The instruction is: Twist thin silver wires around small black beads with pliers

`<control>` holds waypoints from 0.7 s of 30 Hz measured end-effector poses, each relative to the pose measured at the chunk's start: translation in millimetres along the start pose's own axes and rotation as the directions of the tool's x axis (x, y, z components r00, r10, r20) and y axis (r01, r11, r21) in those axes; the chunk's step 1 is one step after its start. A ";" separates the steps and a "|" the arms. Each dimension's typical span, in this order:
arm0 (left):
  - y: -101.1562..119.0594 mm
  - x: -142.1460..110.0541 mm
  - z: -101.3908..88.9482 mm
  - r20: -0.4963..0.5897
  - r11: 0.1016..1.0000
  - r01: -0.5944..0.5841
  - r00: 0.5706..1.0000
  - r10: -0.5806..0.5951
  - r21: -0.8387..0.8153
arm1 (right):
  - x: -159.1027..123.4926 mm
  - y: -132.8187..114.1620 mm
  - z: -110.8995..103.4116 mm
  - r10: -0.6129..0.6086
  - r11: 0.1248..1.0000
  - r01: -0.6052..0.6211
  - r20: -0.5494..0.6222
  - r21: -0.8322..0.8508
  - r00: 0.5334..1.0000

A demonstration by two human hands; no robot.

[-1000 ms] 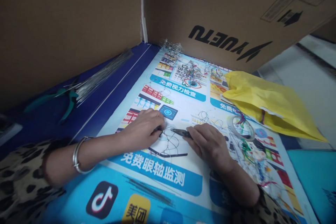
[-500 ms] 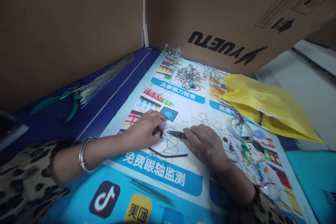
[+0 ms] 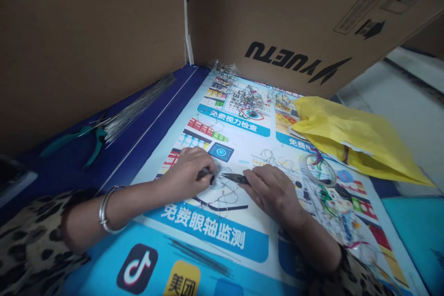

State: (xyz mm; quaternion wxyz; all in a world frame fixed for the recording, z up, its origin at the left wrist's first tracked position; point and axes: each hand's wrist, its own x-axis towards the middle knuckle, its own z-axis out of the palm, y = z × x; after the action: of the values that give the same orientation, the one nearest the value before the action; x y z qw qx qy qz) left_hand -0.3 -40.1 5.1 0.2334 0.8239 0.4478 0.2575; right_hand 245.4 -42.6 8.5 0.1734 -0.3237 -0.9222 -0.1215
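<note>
My left hand (image 3: 194,171) is closed in a pinch over the printed sheet. Thin wire (image 3: 224,196) trails from its fingertips in loose loops, and a small dark piece shows there, too blurred to name. Facing it from the right, my right hand (image 3: 272,189) is wrapped round long-nosed pliers (image 3: 236,178). The pliers' narrow tips point left, close to the pinching fingers. Whether the jaws touch the wire, I cannot tell. The pliers' handles are hidden in my palm.
A bundle of straight wires (image 3: 138,104) lies at the left with teal-handled pliers (image 3: 95,145). Tangled wire (image 3: 248,97) sits at the back. On the right are a tape roll (image 3: 318,171) and a yellow bag (image 3: 354,134). Cardboard (image 3: 104,23) walls the back and left.
My left hand has turned slightly and shifted a little left from the pliers' tips. The wire loops below have spread a little. My right hand stays nearly still on the pliers.
</note>
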 end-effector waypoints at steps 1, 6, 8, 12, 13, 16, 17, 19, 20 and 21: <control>-0.4 0.0 -1.2 0.006 1.000 -0.001 1.000 0.001 -0.001 | -0.3 0.3 -0.3 0.002 1.000 -0.002 0.000 0.001 1.000; -5.3 0.9 -8.2 0.041 0.998 -0.029 0.999 0.031 -0.050 | -1.5 1.2 -1.1 0.013 1.000 -0.013 -0.007 0.015 1.000; -7.5 1.8 -9.7 0.051 0.999 -0.031 0.998 0.034 -0.043 | -1.9 1.5 -0.7 0.017 1.000 -0.017 -0.002 0.023 1.000; -9.1 3.2 -10.0 0.074 0.999 -0.029 0.997 0.031 -0.029 | -2.1 1.2 -0.4 0.014 1.000 -0.014 0.004 0.026 1.000; -8.7 3.3 -10.0 0.078 0.999 -0.032 0.996 0.034 -0.030 | -1.9 1.0 -0.5 0.012 1.000 -0.012 0.005 0.027 1.000; -6.1 2.7 -10.4 0.089 0.999 -0.043 0.995 0.044 -0.018 | -0.8 0.2 -1.2 0.009 1.000 -0.009 0.007 0.030 1.000; -5.1 2.3 -10.6 0.093 0.999 -0.044 0.995 0.045 -0.011 | -0.5 0.0 -1.2 0.009 1.000 -0.010 0.007 0.030 1.000; -3.6 1.3 -10.8 0.101 0.999 -0.048 0.994 0.048 -0.001 | -0.3 -0.1 -1.1 0.010 1.000 -0.010 0.006 0.025 1.000; -3.2 0.9 -10.8 0.108 0.999 -0.054 0.993 0.054 -0.003 | -0.4 -0.1 -0.9 0.010 1.000 -0.010 0.003 0.023 1.000; -3.0 0.5 -10.7 0.114 0.998 -0.060 0.992 0.060 -0.007 | -0.6 0.1 -0.7 0.010 1.000 -0.010 0.000 0.021 1.000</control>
State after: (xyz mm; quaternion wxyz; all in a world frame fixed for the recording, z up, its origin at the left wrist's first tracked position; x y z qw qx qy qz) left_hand -8.7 -36.5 11.5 0.2523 0.8499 0.4081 0.2177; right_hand 246.0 -43.1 8.9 0.1773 -0.3263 -0.9219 -0.1108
